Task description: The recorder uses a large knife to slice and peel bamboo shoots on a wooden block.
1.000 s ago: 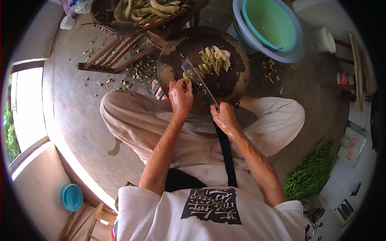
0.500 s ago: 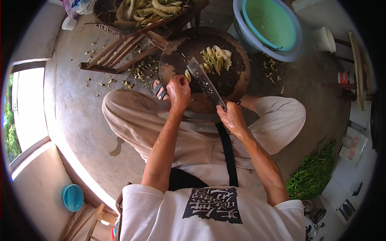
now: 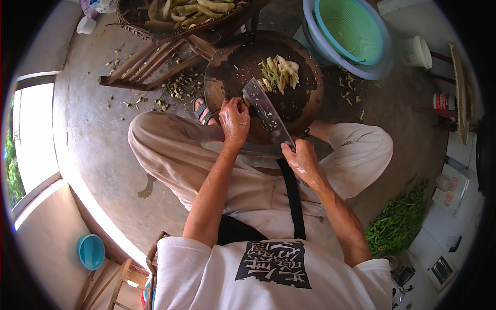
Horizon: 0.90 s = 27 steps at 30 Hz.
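My right hand [image 3: 301,161] grips the handle of a broad-bladed cleaver [image 3: 269,114]. Small pale seeds cling to its blade, which slants up and left over a round wooden chopping board [image 3: 219,70]. Against the blade's left side, the bent fingers of my left hand [image 3: 235,121] hold a pale green pepper piece [image 3: 246,102], mostly hidden by the fingers and steel. Beyond the cleaver's tip lies a pile of cut pale yellow-green pepper strips [image 3: 281,72]. More seeds are scattered over the dark, worn board.
A woven basket of long pale peppers [image 3: 206,8] rests on a wooden chair [image 3: 150,64] at far left. Nested basins with a green colander [image 3: 351,31] stand far right. Pepper scraps [image 3: 181,85] litter the floor. Green chillies [image 3: 398,217] are heaped at right.
The cleaver's tip has shifted slightly right and down, and its blade now covers more of the piece. My left hand has moved a little right, closer to the blade.
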### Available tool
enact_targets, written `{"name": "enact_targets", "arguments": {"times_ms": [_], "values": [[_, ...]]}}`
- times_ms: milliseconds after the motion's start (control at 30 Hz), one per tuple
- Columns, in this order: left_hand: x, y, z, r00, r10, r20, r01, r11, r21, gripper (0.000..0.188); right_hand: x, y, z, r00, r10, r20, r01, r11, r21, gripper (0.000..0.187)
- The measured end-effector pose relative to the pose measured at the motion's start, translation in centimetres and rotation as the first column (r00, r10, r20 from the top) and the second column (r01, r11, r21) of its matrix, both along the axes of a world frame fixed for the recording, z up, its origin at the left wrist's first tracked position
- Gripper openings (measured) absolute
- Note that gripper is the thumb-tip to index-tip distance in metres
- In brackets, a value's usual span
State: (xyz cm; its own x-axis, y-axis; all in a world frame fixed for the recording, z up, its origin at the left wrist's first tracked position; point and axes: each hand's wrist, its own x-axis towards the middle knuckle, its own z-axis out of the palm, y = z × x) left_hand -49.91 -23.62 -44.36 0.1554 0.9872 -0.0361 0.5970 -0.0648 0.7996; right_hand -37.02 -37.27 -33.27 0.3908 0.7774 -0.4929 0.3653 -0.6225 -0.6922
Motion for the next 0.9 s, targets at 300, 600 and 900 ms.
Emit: {"name": "enact_targets", "arguments": {"times_ms": [300, 600, 900], "values": [[0.1, 0.1, 0.3, 1.0, -0.012, -0.025, 0.011, 1.0, -0.008, 0.01, -1.7, 1.0, -2.3, 0.993, -0.011, 0.114, 0.011, 1.0, 0.004, 0.026], [-0.3, 0.3, -0.6, 0.967, 0.146, 0.207, -0.094, 0.966, -0.239, 0.018, -1.1, 1.5, -4.8, 0.996, -0.033, 0.084, 0.029, 0.998, 0.051, 0.023], [-0.1, 0.7, 1.0, 0.961, 0.184, 0.208, -0.109, 0.938, -0.33, 0.021, -0.5, 0.8, 0.1, 0.999, 0.022, 0.033, -0.025, 0.997, 0.08, 0.021]]}}
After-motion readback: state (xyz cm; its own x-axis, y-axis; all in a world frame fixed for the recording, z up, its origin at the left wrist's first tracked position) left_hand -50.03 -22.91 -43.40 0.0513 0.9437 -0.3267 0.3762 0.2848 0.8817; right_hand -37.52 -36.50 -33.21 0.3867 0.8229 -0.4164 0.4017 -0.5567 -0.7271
